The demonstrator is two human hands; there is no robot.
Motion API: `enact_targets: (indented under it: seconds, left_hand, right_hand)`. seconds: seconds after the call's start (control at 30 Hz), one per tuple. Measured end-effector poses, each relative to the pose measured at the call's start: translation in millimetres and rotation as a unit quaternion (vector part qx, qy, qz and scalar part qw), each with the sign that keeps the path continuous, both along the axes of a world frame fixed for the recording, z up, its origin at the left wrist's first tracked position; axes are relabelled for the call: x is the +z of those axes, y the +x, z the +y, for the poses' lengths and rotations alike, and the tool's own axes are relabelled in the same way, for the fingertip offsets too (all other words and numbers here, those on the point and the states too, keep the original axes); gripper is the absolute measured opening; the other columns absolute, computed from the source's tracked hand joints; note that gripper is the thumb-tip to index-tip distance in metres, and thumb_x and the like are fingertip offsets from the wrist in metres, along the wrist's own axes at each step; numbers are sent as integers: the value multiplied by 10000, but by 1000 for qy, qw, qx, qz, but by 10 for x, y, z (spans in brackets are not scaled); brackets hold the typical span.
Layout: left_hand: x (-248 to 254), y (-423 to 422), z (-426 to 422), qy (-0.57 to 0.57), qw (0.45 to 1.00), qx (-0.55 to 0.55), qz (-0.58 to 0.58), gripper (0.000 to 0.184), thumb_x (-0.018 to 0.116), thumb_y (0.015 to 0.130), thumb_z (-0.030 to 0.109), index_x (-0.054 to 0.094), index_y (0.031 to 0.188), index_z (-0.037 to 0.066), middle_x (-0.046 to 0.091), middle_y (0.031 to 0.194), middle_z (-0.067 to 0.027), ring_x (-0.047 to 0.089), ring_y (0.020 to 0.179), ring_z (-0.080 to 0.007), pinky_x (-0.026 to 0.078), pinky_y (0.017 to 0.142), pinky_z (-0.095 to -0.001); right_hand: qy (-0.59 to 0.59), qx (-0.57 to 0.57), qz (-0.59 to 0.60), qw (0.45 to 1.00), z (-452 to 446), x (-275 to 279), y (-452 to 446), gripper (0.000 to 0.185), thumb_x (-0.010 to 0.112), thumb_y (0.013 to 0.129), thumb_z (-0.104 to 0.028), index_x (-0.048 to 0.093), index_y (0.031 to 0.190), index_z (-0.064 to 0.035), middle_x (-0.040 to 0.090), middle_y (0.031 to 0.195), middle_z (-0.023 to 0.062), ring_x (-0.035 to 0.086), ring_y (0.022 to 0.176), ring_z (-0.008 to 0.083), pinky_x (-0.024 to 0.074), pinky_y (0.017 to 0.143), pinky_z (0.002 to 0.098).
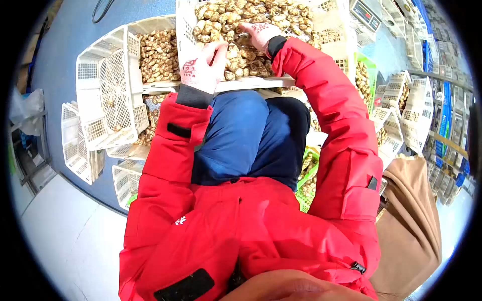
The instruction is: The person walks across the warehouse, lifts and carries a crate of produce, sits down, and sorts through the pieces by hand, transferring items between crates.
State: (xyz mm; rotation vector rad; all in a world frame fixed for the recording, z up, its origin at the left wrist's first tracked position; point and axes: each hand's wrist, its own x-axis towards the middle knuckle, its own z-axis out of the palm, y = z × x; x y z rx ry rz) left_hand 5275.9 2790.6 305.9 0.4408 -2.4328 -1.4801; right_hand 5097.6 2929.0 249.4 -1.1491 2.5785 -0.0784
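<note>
A white basket full of brown-and-cream mottled shellfish stands in front of my knees. My left hand, in a pale glove with red print, is over the basket's near left part, its fingers bent together; what they hold, if anything, is too small to make out. Farther right and deeper in, my right hand, gloved as well, reaches left among the shellfish. Its fingertips touch the pile and are partly lost in it.
At the left stand a basket of shellfish and a tilted white basket. Green baskets are beside my legs. A scale is at the upper right, with more white crates and brown cloth at the right.
</note>
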Motion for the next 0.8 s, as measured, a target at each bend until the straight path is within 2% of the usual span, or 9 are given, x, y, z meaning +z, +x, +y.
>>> enact_targets:
  seconds: [0.1, 0.17, 0.23, 0.37, 0.53, 0.6, 0.63, 0.7, 0.8]
  left_hand:
    - [-26, -11, 16, 18, 1000, 4, 9, 213, 566, 876, 238, 637, 1026, 104, 653, 990, -88, 635, 883, -253, 488, 774, -321]
    - [-67, -10, 34, 38, 999, 11, 17, 218, 567, 874, 237, 636, 1028, 100, 653, 991, -90, 633, 887, -257, 487, 775, -322]
    - [-36, -9, 24, 30, 999, -3, -24, 222, 562, 874, 236, 632, 1034, 99, 649, 997, -99, 627, 908, -262, 484, 787, -324]
    - [34, -4, 28, -32, 999, 5, -23, 242, 539, 882, 275, 631, 1033, 110, 645, 1006, -93, 618, 931, -267, 482, 794, -338]
    - [86, 1, 21, -63, 998, 1, -30, 253, 534, 883, 286, 625, 1046, 115, 646, 1014, -87, 618, 933, -267, 483, 799, -345]
    - [85, -9, 3, -52, 998, -7, -29, 252, 533, 884, 284, 624, 1046, 115, 646, 1015, -86, 618, 933, -268, 484, 798, -345]
    - [85, -3, 1, -46, 998, -10, -30, 251, 532, 884, 283, 623, 1046, 115, 645, 1015, -86, 618, 933, -269, 484, 797, -345]
    - [42, -6, 3, -46, 999, -1, -19, 248, 533, 882, 280, 625, 1038, 112, 644, 1002, -96, 620, 912, -277, 485, 777, -350]
    - [33, -24, 37, -26, 999, 14, -16, 241, 536, 879, 286, 641, 1000, 106, 656, 906, -107, 633, 820, -287, 491, 706, -361]
  right_hand:
    - [-98, 1, 51, 994, 251, -207, -126, 529, 576, 798, -138, 459, 1306, -230, 637, 1066, 127, 614, 975, 280, 494, 815, 374]
    - [-61, -68, -59, 994, 261, 198, -49, 537, 605, 790, -184, 457, 1305, -208, 634, 1066, 137, 614, 967, 287, 489, 819, 371]
    - [-76, -18, -25, 997, 174, 331, 45, 582, 642, 773, -244, 442, 1318, -197, 628, 1082, 139, 614, 970, 282, 491, 815, 367]
    - [102, 14, 12, 995, -74, 51, 128, 540, 583, 813, -197, 431, 1330, -235, 608, 1148, 114, 595, 1039, 260, 495, 817, 376]
    - [138, 13, 22, 990, -141, 93, 152, 475, 492, 866, -220, 427, 1337, -223, 604, 1156, 121, 592, 1041, 277, 495, 821, 371]
    - [-25, -38, -85, 995, -6, 67, 4, 545, 556, 827, -196, 412, 1353, -179, 618, 1116, 98, 605, 1005, 218, 495, 828, 367]
    - [-100, -89, -190, 973, 81, 297, 5, 573, 582, 807, -207, 415, 1351, -143, 628, 1087, 71, 597, 1006, 204, 491, 849, 372]
    - [-376, -156, -579, 706, 400, 365, -67, 650, 657, 789, -162, 377, 1369, -73, 621, 1015, 47, 599, 906, 134, 502, 805, 309]
    - [-494, -160, -637, 570, 637, 831, 268, 605, 604, 882, -225, 321, 1396, -78, 587, 1028, 27, 572, 971, 135, 471, 875, 340]
